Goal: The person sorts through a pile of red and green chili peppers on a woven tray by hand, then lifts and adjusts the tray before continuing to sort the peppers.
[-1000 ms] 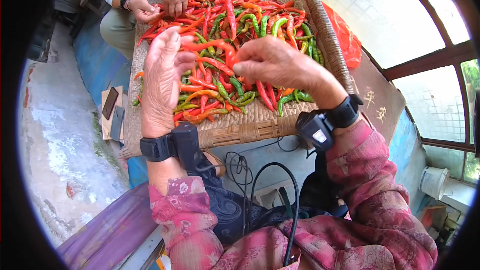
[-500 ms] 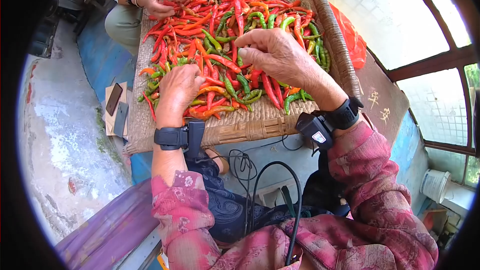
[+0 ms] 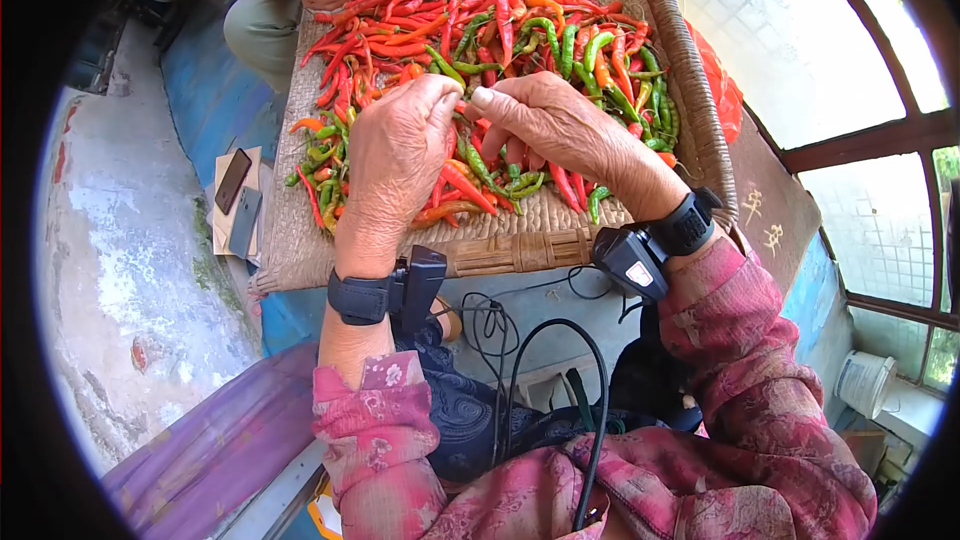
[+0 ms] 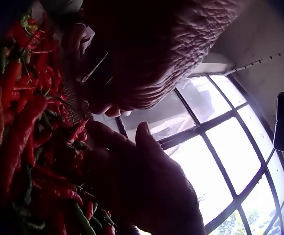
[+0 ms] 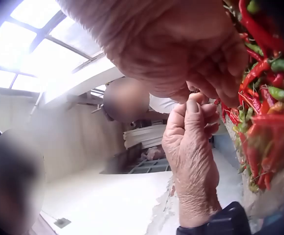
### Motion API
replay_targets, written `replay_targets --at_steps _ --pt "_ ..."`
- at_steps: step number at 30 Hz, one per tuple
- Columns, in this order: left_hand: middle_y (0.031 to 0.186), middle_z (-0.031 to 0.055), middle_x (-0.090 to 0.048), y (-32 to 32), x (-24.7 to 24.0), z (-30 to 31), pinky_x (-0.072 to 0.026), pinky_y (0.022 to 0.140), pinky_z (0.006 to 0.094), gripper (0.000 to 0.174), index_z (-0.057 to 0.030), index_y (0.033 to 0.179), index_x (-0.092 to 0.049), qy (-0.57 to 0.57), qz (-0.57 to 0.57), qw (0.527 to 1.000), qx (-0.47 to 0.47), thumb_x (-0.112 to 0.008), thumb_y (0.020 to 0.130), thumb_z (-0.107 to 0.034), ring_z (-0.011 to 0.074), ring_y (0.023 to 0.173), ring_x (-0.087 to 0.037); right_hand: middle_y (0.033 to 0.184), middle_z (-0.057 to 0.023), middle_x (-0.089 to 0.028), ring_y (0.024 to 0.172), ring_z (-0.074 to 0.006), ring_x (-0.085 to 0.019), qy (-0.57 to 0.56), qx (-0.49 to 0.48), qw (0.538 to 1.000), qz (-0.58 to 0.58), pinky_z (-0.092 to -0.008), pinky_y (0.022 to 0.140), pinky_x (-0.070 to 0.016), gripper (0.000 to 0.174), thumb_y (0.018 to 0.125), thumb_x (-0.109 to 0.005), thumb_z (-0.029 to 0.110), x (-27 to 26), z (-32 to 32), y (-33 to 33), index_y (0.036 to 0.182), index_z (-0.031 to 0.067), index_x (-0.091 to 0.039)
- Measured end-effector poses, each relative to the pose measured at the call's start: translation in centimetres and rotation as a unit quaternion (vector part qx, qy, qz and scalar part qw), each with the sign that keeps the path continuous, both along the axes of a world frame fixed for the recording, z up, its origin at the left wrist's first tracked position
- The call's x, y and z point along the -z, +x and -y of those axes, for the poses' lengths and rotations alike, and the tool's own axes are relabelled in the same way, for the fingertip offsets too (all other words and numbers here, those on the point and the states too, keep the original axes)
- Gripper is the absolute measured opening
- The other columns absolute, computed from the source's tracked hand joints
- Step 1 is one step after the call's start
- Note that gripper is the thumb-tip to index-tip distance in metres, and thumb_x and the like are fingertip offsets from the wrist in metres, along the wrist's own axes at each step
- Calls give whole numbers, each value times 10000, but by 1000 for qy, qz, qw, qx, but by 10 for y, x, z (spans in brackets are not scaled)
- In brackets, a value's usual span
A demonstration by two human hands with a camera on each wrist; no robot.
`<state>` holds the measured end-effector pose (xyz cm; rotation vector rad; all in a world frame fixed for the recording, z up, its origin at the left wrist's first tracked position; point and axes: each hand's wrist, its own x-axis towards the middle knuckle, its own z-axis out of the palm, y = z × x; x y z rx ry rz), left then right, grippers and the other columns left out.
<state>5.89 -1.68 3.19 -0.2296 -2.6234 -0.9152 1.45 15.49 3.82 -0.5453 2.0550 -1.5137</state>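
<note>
In the head view, the left hand (image 3: 395, 155) and right hand (image 3: 590, 140) had fingertips drawn together, on what I couldn't tell; peppers (image 3: 503, 22) lay below and beyond the grip. A loose pinch could have dropped anything held.

Glossy peppers (image 3: 505, 25) over a rough weave.
You have smooth, shiny skins on the peppers, some of them wrinkled, against the matt, coarsely woven tray (image 3: 560, 225) and its ribbed rim (image 3: 680, 70); your sleeves (image 3: 375, 430) are patterned cloth, your straps (image 3: 358, 300) matt black, the wrist cases (image 3: 632, 262) smooth, hard-looking plastic; beyond them you see a thin, crinkled plastic bag (image 3: 720, 85), a smooth plastic bucket (image 3: 865, 382), smooth phones (image 3: 233, 180) on a matt board (image 3: 225, 238), a rough, patchy floor (image 3: 150, 290) and a smooth, rubbery-looking cable (image 3: 560, 322).
</note>
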Motion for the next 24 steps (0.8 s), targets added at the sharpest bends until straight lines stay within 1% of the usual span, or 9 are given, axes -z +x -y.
replay_targets --at_steps 3,5,7,8,11,13,15,17,24 --pt "793 156 -588 3 9 13 -462 681 410 105 -53 893 -604 -12 43 999 -1 -586 810 -115 340 758 -588 652 -162 -615 601 -254 -623 54 -11 979 -195 -368 590 -492 338 854 -555 295 15 -2 -7 767 -25 -618" --pt "823 151 -579 5 21 24 -455 718 415 128 -71 896 -611 -85 135 986 52 -618 772 -103 339 798 -580 676 -170 -617 660 -301 -632 50 -7 987 -153 -385 620 -492 251 802 -584 230 11 -2 -5 803 -17 -631" --pt "860 151 -572 7 30 22 -453 747 418 204 -101 935 -610 -105 181 975 75 -643 734 -92 329 838 -574 639 -38 -586 536 -92 -537 49 -36 979 -192 -265 504 -441 263 877 -562 243 13 -4 -5 891 -15 -612" --pt "826 132 -560 7 40 17 -457 746 413 236 -90 947 -607 -143 127 978 86 -647 716 -67 320 816 -571 639 -38 -586 536 -92 -537 48 -34 980 -192 -265 504 -441 263 877 -562 243 13 -5 -5 891 -15 -612" --pt "830 130 -568 7 44 5 -463 747 426 303 -93 971 -604 -212 107 967 97 -659 676 -52 329 831 -570 636 -72 -583 537 -132 -544 54 -32 973 -221 -292 519 -440 248 852 -589 221 12 -3 -3 899 -21 -613" --pt "860 143 -591 5 43 -1 -467 737 435 289 -94 954 -611 -261 181 944 87 -669 672 -83 335 850 -580 802 -201 -634 773 -353 -625 94 -34 964 -248 -427 732 -488 260 811 -556 244 9 -2 -2 858 8 -655" --pt "867 149 -608 1 38 -4 -466 722 446 239 -82 912 -620 -269 201 939 80 -671 681 -113 337 854 -590 798 -201 -635 784 -361 -622 94 -32 962 -252 -434 741 -487 264 811 -564 253 9 -6 -2 869 11 -655" --pt "849 157 -609 -3 34 -3 -462 703 448 172 -65 863 -622 -222 256 939 54 -660 705 -119 341 842 -592 621 -130 -566 567 -239 -565 87 -31 956 -278 -356 555 -437 216 833 -588 189 12 -11 -2 901 -14 -620" --pt "693 123 -577 -10 18 -1 -438 621 368 121 -22 820 -578 50 154 981 105 -616 803 -136 268 654 -570 690 -139 -621 685 -300 -628 141 -29 933 -330 -390 627 -485 209 812 -613 199 19 -23 -1 936 31 -622"
